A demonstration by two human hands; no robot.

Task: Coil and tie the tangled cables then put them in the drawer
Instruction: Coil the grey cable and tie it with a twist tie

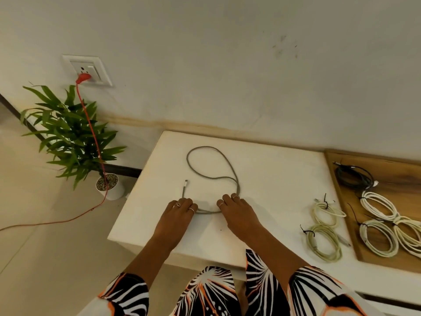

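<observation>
Grey looped cable (230, 166) under hands

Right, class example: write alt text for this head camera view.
Two hands, left hand and right hand, hold a loose grey cable on a white table. Tied cream coils lie to the right beside a wooden tray holding more.

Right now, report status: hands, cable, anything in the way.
Left hand and right hand both pinching the grey cable, uncoiled on the white table. Nothing in the way.
</observation>
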